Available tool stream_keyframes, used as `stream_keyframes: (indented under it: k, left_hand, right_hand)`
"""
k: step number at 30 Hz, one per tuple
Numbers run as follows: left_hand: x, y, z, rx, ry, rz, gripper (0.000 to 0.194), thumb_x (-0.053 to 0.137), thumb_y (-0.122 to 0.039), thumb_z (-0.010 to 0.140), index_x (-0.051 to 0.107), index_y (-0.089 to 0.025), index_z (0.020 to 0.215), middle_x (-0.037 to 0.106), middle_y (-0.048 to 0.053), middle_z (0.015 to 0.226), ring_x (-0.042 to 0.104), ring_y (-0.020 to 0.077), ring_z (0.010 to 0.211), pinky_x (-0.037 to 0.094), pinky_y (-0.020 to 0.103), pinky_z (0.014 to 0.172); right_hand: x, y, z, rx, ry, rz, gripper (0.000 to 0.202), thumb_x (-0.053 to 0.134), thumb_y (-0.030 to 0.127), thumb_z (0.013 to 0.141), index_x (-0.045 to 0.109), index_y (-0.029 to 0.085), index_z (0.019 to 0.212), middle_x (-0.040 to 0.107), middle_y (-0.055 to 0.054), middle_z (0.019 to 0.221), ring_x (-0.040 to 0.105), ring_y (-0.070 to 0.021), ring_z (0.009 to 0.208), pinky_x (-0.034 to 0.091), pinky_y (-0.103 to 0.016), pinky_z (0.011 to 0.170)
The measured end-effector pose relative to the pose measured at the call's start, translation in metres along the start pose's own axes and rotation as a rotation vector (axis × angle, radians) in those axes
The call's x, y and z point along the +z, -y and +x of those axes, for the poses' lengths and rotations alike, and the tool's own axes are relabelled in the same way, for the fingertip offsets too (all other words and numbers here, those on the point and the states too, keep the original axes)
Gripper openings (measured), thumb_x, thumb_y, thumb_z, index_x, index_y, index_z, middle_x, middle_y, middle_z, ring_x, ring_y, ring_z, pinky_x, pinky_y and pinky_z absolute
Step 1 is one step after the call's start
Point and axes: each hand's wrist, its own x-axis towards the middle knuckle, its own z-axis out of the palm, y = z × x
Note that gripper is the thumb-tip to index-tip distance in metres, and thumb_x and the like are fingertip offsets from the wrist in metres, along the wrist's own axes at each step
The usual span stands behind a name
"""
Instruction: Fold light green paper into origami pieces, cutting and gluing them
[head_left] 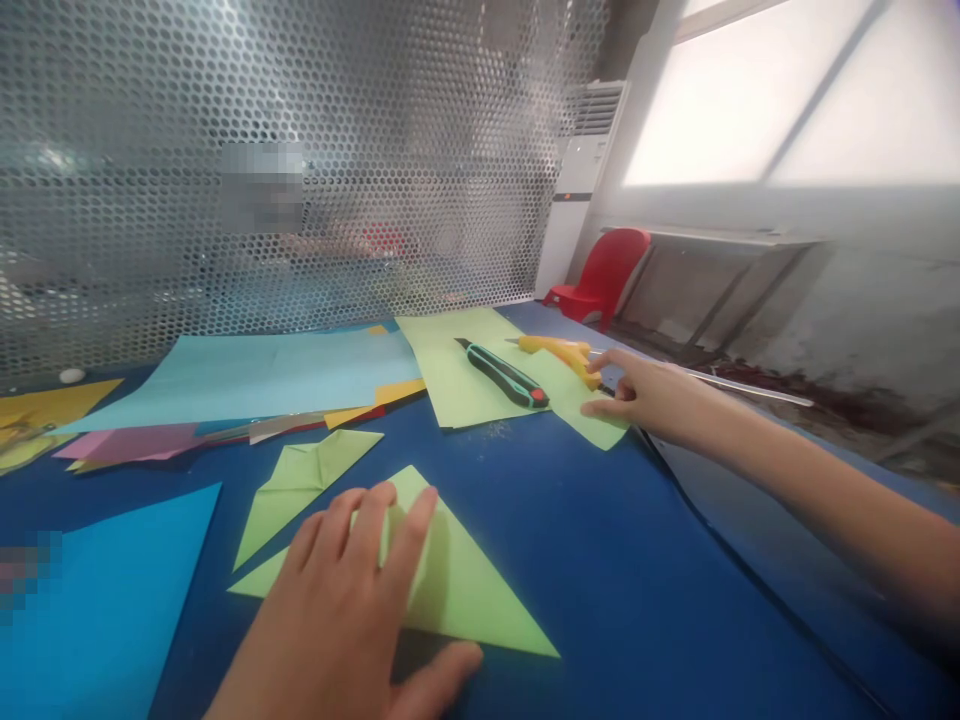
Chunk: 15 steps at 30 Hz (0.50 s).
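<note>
My left hand (345,590) lies spread over a folded light green paper triangle (457,580) on the blue table, fingers apart. Just beyond it is another folded green paper piece (300,480) with creased flaps. At the right, my right hand (626,385) has its thumb and index finger apart around the handle end of a yellow glue gun (555,348). The thumb tip is over a small green paper piece (577,400). A black and green utility knife (506,375), blade showing, rests on a larger green sheet (442,370).
A black cord (720,535) runs along the table's right side. Light blue sheets (270,375) and coloured paper lie at the back left, a bright blue sheet (112,590) nearer. A perforated metal screen (337,150) stands behind; a red chair (611,270) is beyond the table.
</note>
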Motion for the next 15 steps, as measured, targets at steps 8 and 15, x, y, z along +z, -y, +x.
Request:
stream_keyframes:
  k: [8,15]
  left_hand:
    - [-0.008,0.003,0.023,-0.272,0.017,-0.228,0.083,0.053,-0.071,0.094,0.035,-0.03,0.163,0.062,0.011,0.147,0.055,0.0374,0.137,0.051,0.051,0.107]
    - [-0.009,0.001,0.02,-0.305,0.075,-0.237,0.084,0.053,-0.073,0.094,0.032,-0.031,0.164,0.062,0.013,0.149,0.057,0.0399,0.137,0.053,0.057,0.105]
  right_hand:
    - [0.009,-0.002,0.005,-0.082,-0.003,0.018,0.033,0.067,0.042,0.102,0.067,0.018,0.125,0.072,-0.007,0.116,0.071,-0.0214,0.096,0.061,-0.042,0.085]
    - [0.017,-0.013,0.003,-0.166,-0.073,0.106,0.024,0.062,0.039,0.105,0.069,0.024,0.123,0.067,-0.009,0.133,0.067,-0.0233,0.111,0.059,-0.044,0.096]
